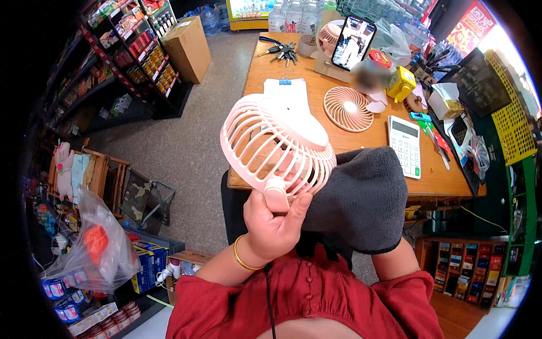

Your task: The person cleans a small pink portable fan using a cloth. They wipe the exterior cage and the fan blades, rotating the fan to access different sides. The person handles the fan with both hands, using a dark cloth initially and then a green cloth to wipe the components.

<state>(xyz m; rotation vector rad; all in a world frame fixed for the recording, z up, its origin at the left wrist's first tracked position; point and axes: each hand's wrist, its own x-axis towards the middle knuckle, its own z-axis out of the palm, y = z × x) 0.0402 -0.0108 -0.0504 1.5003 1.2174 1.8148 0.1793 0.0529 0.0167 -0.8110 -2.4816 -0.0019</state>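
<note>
My left hand [273, 224] grips the short stem of a pink plastic fan housing [239, 156], a ribbed cage held tilted over the table's front edge. A dark grey towel [360, 203] drapes over my right hand, which is hidden inside it; only the right forearm [394, 260] shows. The towel lies against the housing's right side. Flat on the wooden table [254, 80] rests a round pink fan grille [348, 109] with curved spokes. Beside it are pink fan blades [376, 104], partly lost in a blurred patch.
Behind the housing is a clipboard-like white pad [292, 87] with a blue binder clip. A calculator [404, 146], keys [286, 53], a propped phone [354, 42] and a yellow sharpener-like device [401, 84] stand on the table. Shelves [139, 55] and a carton [188, 48] are at left.
</note>
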